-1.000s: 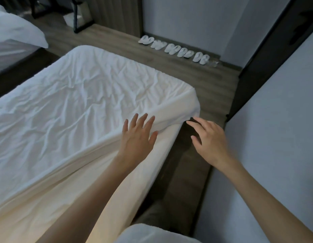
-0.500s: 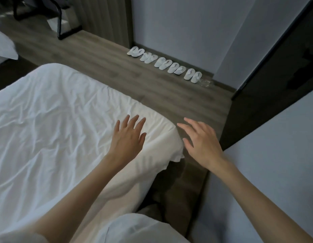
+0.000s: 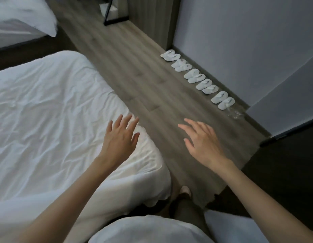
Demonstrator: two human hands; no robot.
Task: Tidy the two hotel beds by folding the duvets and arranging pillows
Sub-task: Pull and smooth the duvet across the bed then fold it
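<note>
The near bed [image 3: 56,120], its white sheet creased, fills the view from 7 to 10 o'clock. The left hand [image 3: 119,139] is above its corner, fingers spread, grip slack and holding nothing. The right hand [image 3: 203,142], at 3 o'clock of it over the wooden floor [image 3: 134,67], also has its grip spread and empty. The second bed [image 3: 20,23] lies at 11 o'clock. White slippers [image 3: 197,78] line the grey wall [image 3: 239,41] at 1 o'clock.

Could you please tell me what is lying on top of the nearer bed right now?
Only crumpled white bedding shows on it, with the left hand open over its corner. The bedding hides whatever lies beneath, and the bed runs out of frame at the left.
</note>
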